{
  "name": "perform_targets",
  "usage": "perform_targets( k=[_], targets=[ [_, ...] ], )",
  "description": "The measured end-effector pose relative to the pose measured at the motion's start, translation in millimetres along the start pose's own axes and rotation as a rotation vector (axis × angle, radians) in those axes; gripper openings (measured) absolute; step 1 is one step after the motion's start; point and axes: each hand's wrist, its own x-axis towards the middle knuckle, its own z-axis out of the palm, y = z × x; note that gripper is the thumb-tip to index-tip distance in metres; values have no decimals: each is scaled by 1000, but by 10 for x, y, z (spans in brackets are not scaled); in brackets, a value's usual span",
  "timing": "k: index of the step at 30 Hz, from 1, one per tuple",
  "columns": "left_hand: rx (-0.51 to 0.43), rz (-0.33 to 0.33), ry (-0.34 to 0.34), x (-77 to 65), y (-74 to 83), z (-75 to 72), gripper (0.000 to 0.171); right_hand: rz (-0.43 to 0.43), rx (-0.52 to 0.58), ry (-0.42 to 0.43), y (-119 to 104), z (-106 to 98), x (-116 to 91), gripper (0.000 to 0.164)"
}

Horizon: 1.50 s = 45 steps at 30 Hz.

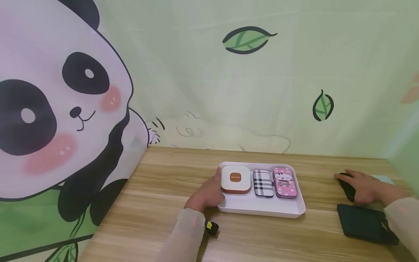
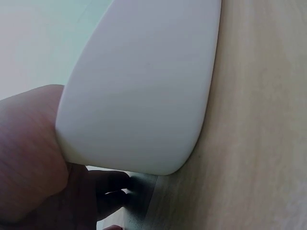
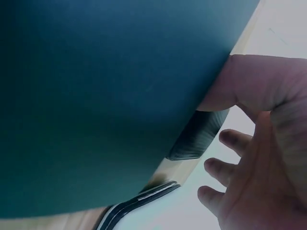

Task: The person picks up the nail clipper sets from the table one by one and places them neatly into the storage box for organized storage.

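My left hand (image 1: 206, 191) grips the left side of a white tray (image 1: 258, 208); in the left wrist view the tray's outer wall (image 2: 139, 91) fills the middle. Inside the tray stand a white square box with a brown label (image 1: 235, 179), a black-and-white checked case (image 1: 263, 183) and a pink cartoon-cat case (image 1: 285, 183). My right hand (image 1: 368, 187) is at the far right, over a smooth black oblong thing (image 1: 347, 187) whose kind I cannot tell. Its fingers (image 3: 223, 170) are spread apart in the right wrist view.
A dark green flat wallet-like thing (image 1: 364, 223) lies below the right hand and looms large in the right wrist view. Beyond that hand is a pale blue thing (image 1: 383, 178), partly hidden. A panda-print cloth (image 1: 196, 72) hangs behind the wooden table (image 1: 157, 182).
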Motion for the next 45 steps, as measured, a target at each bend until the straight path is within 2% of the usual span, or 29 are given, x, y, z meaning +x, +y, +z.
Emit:
perform_targets(
  k=[6, 11, 21, 29, 45],
  targets=[
    [-9, 1, -1, 6, 5, 9, 97, 5, 37, -11, 24, 19, 11, 86],
    [-14, -4, 5, -8, 3, -3, 96, 0, 23, 7, 8, 15, 29, 85],
    [-20, -22, -13, -11, 6, -11, 97, 33, 54, -3, -32, -49, 54, 85],
    [-26, -13, -10, -25, 17, -21, 94, 52, -11, 36, -31, -49, 46, 86],
    [-37, -15, -8, -34, 20, -34, 95, 25, -65, 131, -493, -227, 233, 91]
  ],
)
